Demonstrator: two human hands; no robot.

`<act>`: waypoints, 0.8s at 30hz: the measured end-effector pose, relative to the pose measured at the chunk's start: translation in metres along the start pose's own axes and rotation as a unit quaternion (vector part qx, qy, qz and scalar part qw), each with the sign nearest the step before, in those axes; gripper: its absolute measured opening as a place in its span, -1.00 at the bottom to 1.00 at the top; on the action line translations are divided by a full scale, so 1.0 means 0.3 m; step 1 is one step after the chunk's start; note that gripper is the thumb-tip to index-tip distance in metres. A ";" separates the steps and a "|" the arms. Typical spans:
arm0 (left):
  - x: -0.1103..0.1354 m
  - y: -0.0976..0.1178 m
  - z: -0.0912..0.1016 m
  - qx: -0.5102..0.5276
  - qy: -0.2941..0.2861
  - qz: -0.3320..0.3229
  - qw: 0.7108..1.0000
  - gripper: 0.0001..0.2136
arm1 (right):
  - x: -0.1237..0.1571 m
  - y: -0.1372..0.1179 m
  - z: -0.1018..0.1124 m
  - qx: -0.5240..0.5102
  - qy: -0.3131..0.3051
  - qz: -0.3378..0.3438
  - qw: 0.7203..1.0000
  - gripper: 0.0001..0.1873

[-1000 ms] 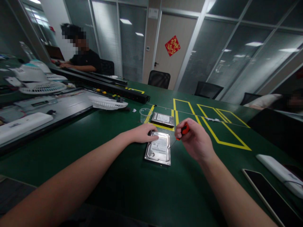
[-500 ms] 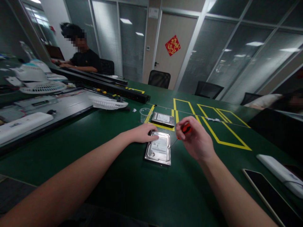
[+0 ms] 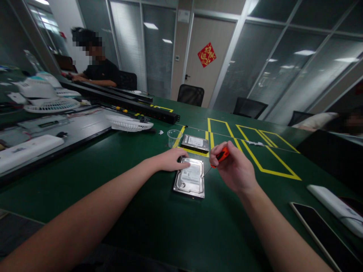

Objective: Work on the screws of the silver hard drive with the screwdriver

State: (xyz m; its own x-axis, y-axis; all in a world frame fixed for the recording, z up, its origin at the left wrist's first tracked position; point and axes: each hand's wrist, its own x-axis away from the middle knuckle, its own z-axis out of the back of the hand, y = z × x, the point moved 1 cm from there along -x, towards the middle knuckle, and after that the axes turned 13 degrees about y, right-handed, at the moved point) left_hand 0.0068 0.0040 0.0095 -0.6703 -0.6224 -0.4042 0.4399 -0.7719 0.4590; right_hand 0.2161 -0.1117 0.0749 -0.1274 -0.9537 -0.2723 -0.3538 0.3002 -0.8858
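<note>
A silver hard drive lies flat on the green table in front of me. My left hand rests on its far left corner, fingers curled against the edge, holding it still. My right hand is closed around a small screwdriver with an orange-red handle; its thin shaft slants down to the drive's right edge. A second hard drive lies farther back on the yellow tape lines, and a clear plastic cup stands to its left.
White fan grilles and fan parts lie on the left. A black power strip runs behind them. A person in black sits at the far left. A tablet and a white bar lie on the right. Chairs line the far side.
My right hand has turned the screwdriver slightly, so the handle shows more between the fingers. The left hand and the drive have stayed put.
</note>
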 end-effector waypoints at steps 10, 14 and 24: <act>-0.002 0.000 -0.003 -0.002 0.001 -0.003 1.000 -0.64 | -0.004 0.002 0.010 0.004 -0.008 0.019 1.000 -0.68; -0.003 0.002 0.000 0.000 -0.001 -0.003 1.000 -0.64 | 0.000 0.001 0.007 0.004 -0.008 0.016 1.000 -0.70; 0.000 0.003 0.000 0.001 0.003 0.002 1.000 -0.65 | 0.002 -0.002 0.002 0.007 -0.005 0.008 1.000 -0.75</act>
State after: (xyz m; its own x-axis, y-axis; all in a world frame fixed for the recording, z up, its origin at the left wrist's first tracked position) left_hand 0.0072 0.0033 0.0099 -0.6649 -0.6263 -0.4071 0.4411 -0.7690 0.4627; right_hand 0.2169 -0.1125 0.0749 -0.1239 -0.9487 -0.2909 -0.3384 0.3160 -0.8863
